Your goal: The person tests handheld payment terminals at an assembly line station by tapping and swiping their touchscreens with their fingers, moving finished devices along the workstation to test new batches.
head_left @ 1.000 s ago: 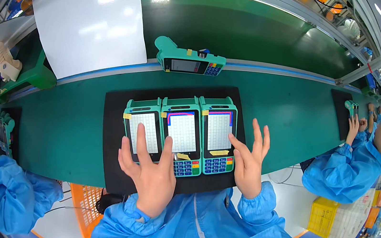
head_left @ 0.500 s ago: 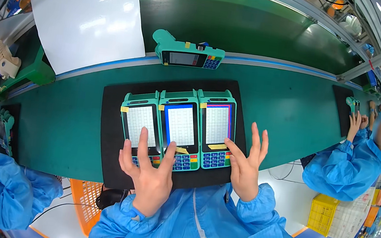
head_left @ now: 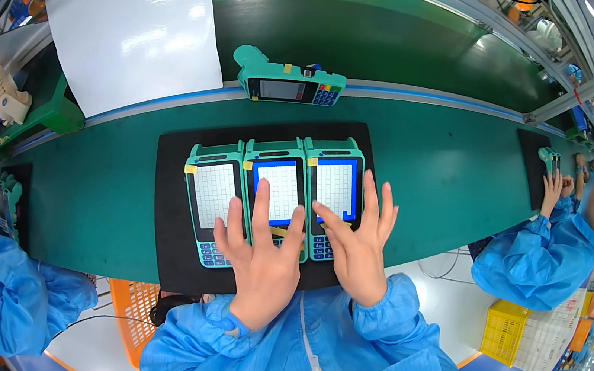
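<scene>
"Green-cased handheld terminals (head_left: 214,189), three abreast on the black mat (head_left: 171,233). Lying where, relative to the left hand (head_left: 264,279)?"

"Partly beneath. Fingers spread wide, nothing gripped. Index fingertip over the left part of the lit screen on the middle terminal (head_left: 285,176); thumb over the same terminal's right side, close to the seam with its neighbour. Other visible fingertips over the lower right part of the left terminal (head_left: 212,193)."

"And by the right hand (head_left: 362,260)?"

"Right terminal (head_left: 332,183). Fingers well parted there too, holding nothing: index tip over the lower left of the blue-edged screen, middle fingertip near the right rim, the next one just past it."

"Touching the glass?"

"Cannot tell from this angle."

"Farther off?"

"Another green terminal (head_left: 279,89), at the rear of the green tabletop (head_left: 433,173), well apart from both hands."
</scene>
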Tool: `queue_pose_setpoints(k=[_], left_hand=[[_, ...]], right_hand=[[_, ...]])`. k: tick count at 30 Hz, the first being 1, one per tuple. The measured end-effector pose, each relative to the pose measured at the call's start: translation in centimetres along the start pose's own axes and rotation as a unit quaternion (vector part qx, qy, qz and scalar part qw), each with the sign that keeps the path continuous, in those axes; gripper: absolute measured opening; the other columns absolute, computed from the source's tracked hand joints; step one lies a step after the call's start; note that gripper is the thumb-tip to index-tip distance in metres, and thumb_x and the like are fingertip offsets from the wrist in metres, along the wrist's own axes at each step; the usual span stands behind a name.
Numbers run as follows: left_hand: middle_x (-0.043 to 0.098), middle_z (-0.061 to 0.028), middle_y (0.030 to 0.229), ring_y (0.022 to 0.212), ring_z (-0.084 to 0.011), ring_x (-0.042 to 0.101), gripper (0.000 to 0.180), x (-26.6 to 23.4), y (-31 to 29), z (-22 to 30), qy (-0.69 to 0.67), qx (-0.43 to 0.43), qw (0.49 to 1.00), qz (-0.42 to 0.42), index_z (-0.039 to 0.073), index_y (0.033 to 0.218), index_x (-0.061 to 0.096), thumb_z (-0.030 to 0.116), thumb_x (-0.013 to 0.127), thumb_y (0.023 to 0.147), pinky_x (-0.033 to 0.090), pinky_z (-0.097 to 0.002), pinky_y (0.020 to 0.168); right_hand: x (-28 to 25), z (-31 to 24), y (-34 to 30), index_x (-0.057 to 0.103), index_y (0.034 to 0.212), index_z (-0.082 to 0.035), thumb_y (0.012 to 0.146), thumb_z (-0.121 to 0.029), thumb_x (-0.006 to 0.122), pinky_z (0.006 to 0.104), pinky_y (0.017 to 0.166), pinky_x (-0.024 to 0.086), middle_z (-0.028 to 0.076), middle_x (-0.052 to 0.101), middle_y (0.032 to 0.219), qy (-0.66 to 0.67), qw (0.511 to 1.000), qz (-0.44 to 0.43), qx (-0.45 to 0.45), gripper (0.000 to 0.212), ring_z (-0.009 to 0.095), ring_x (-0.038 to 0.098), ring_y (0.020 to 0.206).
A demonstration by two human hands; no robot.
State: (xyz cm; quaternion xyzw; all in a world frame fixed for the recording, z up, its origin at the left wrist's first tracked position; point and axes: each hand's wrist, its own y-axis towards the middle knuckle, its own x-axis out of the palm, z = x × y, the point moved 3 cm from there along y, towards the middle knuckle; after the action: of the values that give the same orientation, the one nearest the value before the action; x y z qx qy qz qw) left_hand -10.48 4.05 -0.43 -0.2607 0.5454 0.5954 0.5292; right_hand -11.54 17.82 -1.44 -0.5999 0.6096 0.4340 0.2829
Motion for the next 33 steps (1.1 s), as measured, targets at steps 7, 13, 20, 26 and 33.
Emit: queue_pose_setpoints(k=[7,13,20,26,33], left_hand=[[0.032,-0.0195,0.147,0.134,-0.0443,0.02,0.022,1.0,4.8,0.0,0.016,-0.038,0.997,0.07,0.008,0.103,0.068,0.009,0.06,0.083,0.017,-0.0633,0.102],[0.031,-0.0195,0.147,0.134,-0.0448,0.019,0.028,0.3,1.9,-0.3,0.021,-0.022,1.0,-0.002,0.012,0.106,0.067,0.006,0.061,0.08,0.016,-0.0622,0.103],[0.028,-0.0179,0.148,0.135,-0.0473,0.015,0.027,-0.8,0.3,-0.7,0.057,-0.023,0.998,-0.031,0.015,0.104,0.069,0.009,0.07,0.078,0.016,-0.062,0.104],[0.03,-0.019,0.147,0.135,-0.046,0.018,0.025,0.3,4.3,-1.0,0.048,-0.034,0.997,0.042,0.011,0.101,0.07,0.005,0.066,0.078,0.015,-0.0631,0.104],[0.03,-0.018,0.148,0.136,-0.0455,0.017,0.028,-0.1,2.2,-1.1,0.039,-0.019,0.999,-0.002,0.013,0.105,0.069,0.005,0.066,0.077,0.015,-0.0632,0.105]], right_hand=[[0.0,-0.1,4.1,0.064,0.12,-0.026,0.086,-0.006,0.059,0.0677,0.105,0.01,0.019,0.016,0.152,-0.018,0.998,0.061,-0.001,0.04,0.046,0.011,0.139],[-0.5,-0.1,1.4,0.064,0.119,-0.027,0.085,-0.008,0.061,0.0672,0.105,0.007,0.02,0.016,0.152,-0.031,0.999,-0.005,0.008,0.04,0.048,0.009,0.138],[-1.3,0.7,-0.4,0.067,0.115,-0.028,0.083,-0.004,0.062,0.067,0.105,0.006,0.019,0.017,0.152,-0.003,1.0,-0.006,0.027,0.04,0.049,0.008,0.138],[-1.0,0.7,3.9,0.065,0.118,-0.026,0.089,-0.003,0.054,0.0613,0.109,0.007,0.016,0.02,0.152,-0.023,0.999,0.042,0.022,0.039,0.043,0.008,0.141],[-0.9,0.9,1.4,0.067,0.115,-0.027,0.084,-0.006,0.06,0.068,0.105,0.007,0.017,0.021,0.152,-0.024,1.0,0.002,0.006,0.039,0.047,0.009,0.139]])
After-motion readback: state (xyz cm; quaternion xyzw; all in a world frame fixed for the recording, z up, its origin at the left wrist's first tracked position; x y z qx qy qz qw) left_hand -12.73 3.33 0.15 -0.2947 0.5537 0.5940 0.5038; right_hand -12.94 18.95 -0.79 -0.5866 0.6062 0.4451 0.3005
